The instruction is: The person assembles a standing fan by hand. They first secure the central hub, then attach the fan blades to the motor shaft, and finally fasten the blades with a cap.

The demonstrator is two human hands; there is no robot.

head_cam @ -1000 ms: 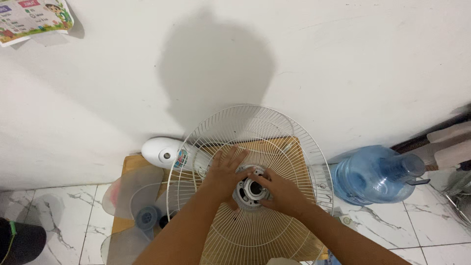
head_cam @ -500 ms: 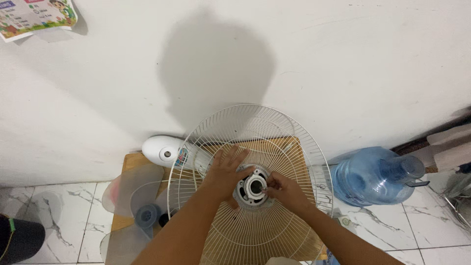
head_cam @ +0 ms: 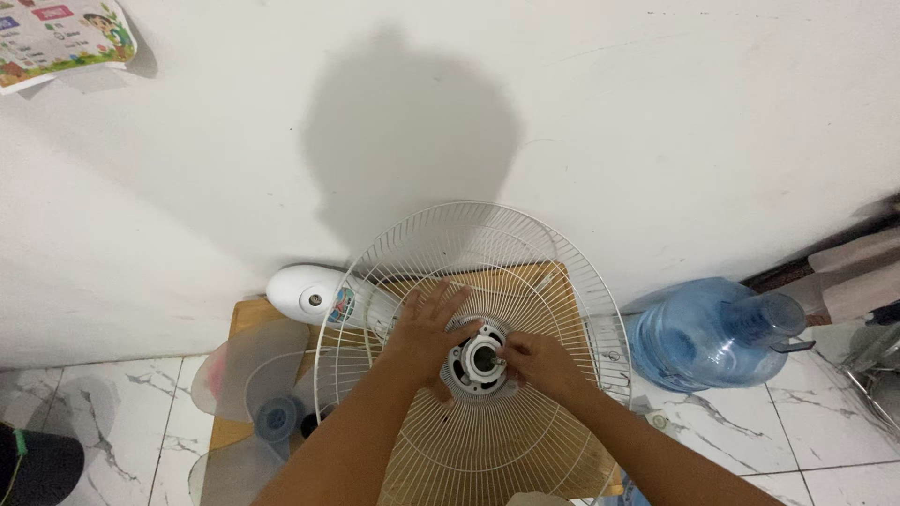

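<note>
While the round white wire fan guard [head_cam: 525,272] lies over the low wooden table [head_cam: 246,317], we note the left hand [head_cam: 424,333] spread flat on its ribs, fingers splayed and gripping nothing. The right hand [head_cam: 537,364] has its fingertips pinched on the rim of the white plastic ring nut [head_cam: 482,357] at the guard's hub (how tightly, we cannot tell). Beside the guard lie the white fan motor housing [head_cam: 309,295] and the translucent grey fan blade [head_cam: 253,375]. A blue water jug [head_cam: 703,333] rests on the marble floor [head_cam: 806,412], near the wall.
</note>
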